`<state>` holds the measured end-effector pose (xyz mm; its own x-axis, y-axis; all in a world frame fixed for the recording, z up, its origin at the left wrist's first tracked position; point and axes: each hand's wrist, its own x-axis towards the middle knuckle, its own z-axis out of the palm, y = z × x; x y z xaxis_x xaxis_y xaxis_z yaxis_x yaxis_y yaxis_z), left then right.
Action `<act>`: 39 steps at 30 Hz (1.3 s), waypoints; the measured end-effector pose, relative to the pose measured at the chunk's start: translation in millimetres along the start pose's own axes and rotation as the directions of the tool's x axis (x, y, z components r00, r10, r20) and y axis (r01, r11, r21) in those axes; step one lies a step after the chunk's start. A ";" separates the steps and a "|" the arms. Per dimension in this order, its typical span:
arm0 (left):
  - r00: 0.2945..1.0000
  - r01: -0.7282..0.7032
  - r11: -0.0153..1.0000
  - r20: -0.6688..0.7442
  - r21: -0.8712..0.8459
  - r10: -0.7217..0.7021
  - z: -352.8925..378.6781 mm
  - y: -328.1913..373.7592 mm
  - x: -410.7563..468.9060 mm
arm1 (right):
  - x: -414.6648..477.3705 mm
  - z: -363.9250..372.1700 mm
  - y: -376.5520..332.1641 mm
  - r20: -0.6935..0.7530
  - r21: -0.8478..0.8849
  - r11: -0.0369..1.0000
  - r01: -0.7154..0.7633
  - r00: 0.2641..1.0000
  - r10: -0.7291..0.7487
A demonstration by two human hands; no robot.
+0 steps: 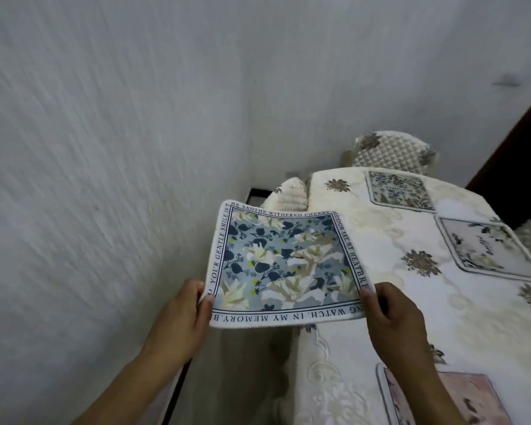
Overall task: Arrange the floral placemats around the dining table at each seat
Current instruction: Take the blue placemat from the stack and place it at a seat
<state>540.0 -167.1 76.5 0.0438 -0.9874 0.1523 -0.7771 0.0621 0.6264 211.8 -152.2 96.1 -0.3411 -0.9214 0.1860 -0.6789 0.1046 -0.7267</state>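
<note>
- A square blue-and-cream floral fabric placemat [284, 265] with a lettered border is held in the air, over the near-left edge of the dining table [380, 246] in its cream embroidered cloth.
- The left hand [183, 314] pinches its near-left corner; the right hand [391, 317] grips the near-right corner (thumbs on top).
- Three other floral placemats lie on the table: a pale green one [399, 191], a grey-white one [488, 250], a pink one [442, 397].
</note>
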 end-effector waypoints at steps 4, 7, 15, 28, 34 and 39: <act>0.984 -0.139 0.990 0.110 -0.037 0.143 -5.8 -17.0 60.3 | -1.5 14.9 -27.1 -0.159 -0.004 0.995 -0.100 0.982 0.098; 0.952 -0.246 0.966 0.170 -0.075 0.256 -1.2 -19.6 98.4 | -9.0 21.5 -36.8 -0.244 -0.004 0.981 -0.192 0.952 0.185; 0.839 -0.395 0.903 0.335 -0.168 0.429 57.3 4.5 188.6 | 9.4 29.7 -24.1 -0.407 -0.008 0.911 -0.413 0.834 0.374; 0.643 -0.582 0.775 0.446 -0.245 0.623 147.9 72.7 401.2 | 161.3 68.5 15.7 -0.502 0.077 0.815 -0.575 0.684 0.530; 0.493 -0.635 0.694 0.514 -0.340 0.702 204.9 89.5 480.1 | 200.2 93.6 17.0 -0.552 0.156 0.744 -0.650 0.568 0.611; 0.232 -0.690 0.545 0.568 -0.476 0.790 257.9 113.8 544.9 | 223.3 130.6 -3.9 -0.637 0.214 0.624 -0.751 0.377 0.672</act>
<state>313.5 -735.6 33.5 -0.9600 -0.2630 0.0959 -0.1550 0.7847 0.6002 223.3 -407.2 54.1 -0.9992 -0.0390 0.0028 -0.0285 0.6773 -0.7352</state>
